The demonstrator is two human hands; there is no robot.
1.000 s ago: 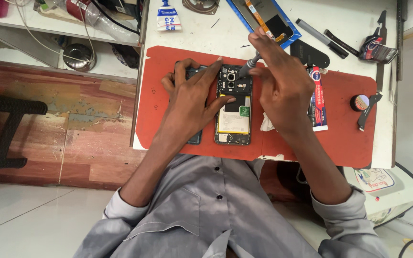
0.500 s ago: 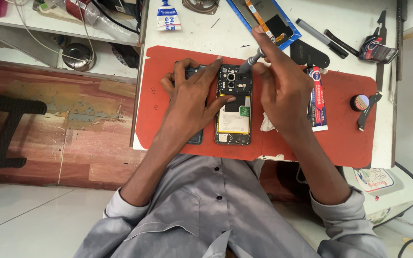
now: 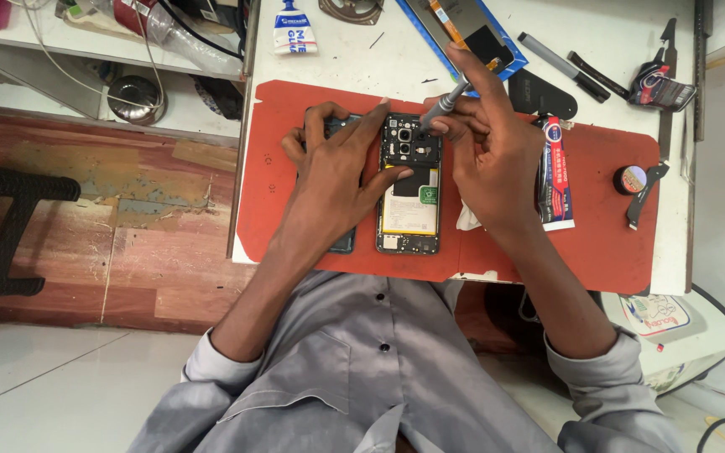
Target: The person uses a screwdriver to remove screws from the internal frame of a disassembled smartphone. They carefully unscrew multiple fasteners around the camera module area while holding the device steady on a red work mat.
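Observation:
An opened phone [image 3: 409, 193] lies back-up on a red work mat [image 3: 606, 243], its battery and circuit board exposed. My left hand [image 3: 336, 172] rests flat beside it, fingers spread, thumb and fingertips pressing the phone's left edge; a dark back cover [image 3: 345, 242] lies partly hidden under the palm. My right hand [image 3: 488, 155] grips a slim grey screwdriver [image 3: 446, 105], tilted, with its tip on the camera end of the phone. A white tissue [image 3: 466, 218] pokes out under the right palm.
A glue tube [image 3: 554, 172] lies right of my right hand. A small round tin [image 3: 629, 179], tweezers [image 3: 646, 193], a black pick [image 3: 543, 94], pens [image 3: 557, 57], a blue-framed screen panel [image 3: 463, 29] and a white tube [image 3: 294, 29] surround the mat. The table's edge runs down the left.
My right hand has lifted and shifted slightly up, raising the screwdriver to a steeper tilt over the phone's camera end. The left hand and the phone have stayed put.

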